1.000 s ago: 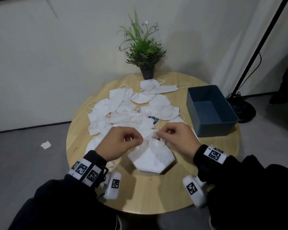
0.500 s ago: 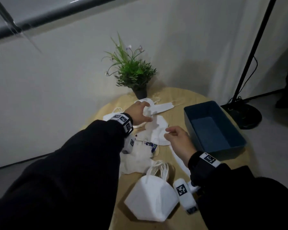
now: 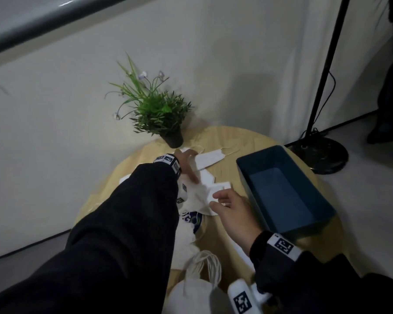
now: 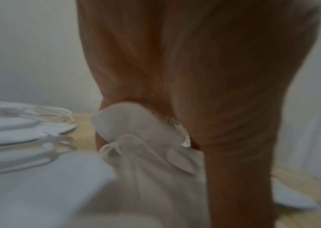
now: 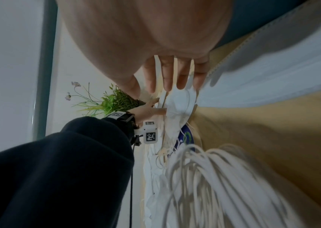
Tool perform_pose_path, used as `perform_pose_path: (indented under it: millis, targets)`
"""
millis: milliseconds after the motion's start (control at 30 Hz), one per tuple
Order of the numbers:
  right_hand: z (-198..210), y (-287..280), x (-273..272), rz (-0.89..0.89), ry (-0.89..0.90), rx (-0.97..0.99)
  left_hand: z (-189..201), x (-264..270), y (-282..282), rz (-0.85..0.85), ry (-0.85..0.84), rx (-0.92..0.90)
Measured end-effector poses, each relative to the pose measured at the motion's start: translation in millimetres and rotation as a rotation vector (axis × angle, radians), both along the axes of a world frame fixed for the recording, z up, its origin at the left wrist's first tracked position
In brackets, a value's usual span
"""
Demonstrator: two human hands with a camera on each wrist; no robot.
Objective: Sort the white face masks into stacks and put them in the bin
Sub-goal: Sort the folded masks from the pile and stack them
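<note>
Head view: I see loose white face masks (image 3: 204, 191) heaped mid-worktop (image 3: 225, 141), a stack (image 3: 191, 293) at the near edge. My left hand (image 3: 186, 164) pinches a mask (image 4: 136, 123) by the potted plant (image 3: 154, 109); my right hand (image 3: 232, 211) hovers with fingers spread beside the empty blue bin (image 3: 281, 191)

Masks (image 3: 208, 158) soft matt white cloth; surface (image 3: 225, 134) smooth pale wood; bin (image 3: 281, 191) matt dark-blue plastic.
</note>
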State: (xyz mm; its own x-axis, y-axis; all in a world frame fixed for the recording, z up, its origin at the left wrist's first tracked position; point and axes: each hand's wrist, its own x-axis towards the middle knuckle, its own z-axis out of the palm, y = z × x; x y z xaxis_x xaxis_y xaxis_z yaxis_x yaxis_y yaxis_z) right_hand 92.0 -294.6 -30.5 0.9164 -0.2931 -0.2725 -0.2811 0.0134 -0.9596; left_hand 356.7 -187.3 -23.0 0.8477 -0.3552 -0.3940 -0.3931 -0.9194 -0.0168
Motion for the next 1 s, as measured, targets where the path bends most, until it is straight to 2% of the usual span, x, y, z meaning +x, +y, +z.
perform_pose_path:
  millis: [67, 233, 300, 400, 533, 633, 733, 800, 833, 900, 933, 1000]
  targets:
    - [3, -1, 2, 0.014, 0.0, 0.005, 0, -11, 2, 0.05, 0.024, -0.093]
    - [16, 7, 4, 0.028, -0.003, -0.019, -12, -62, 16, -0.008, -0.101, -0.241]
    - [18, 10, 3, 0.035, 0.005, -0.028, 2, -71, 23, -0.02, -0.123, -0.294]
    - [20, 11, -2, 0.058, 0.011, -0.057, 42, -79, 36, 0.111, -0.13, -0.519]
    - [25, 6, -3, 0.042, 0.014, 0.005, 102, -103, 52, 0.319, 0.175, -1.064]
    - [31, 5, -3, 0.016, 0.014, 0.182, 121, -125, 64, 0.369, 0.426, -1.212]
    - [40, 8, -5, 0.028, 0.021, 0.508, 109, -137, 81, 0.328, 0.774, -1.169]
    - [43, 9, -5, -0.003, -0.046, 0.5, 101, -145, 86, 0.301, 0.927, -1.09]
    - [41, 10, -3, -0.048, -0.069, 0.443, 98, -148, 88, 0.321, 0.916, -1.064]
    - [37, 8, -1, -0.151, -0.104, 0.32, 91, -142, 97, 0.362, 0.778, -0.983]
    - [36, 5, 0, -0.202, -0.124, 0.269, 88, -137, 103, 0.31, 0.693, -0.855]
    - [36, -2, 2, -0.293, -0.177, 0.172, 85, -127, 112, 0.11, 0.51, -0.394]
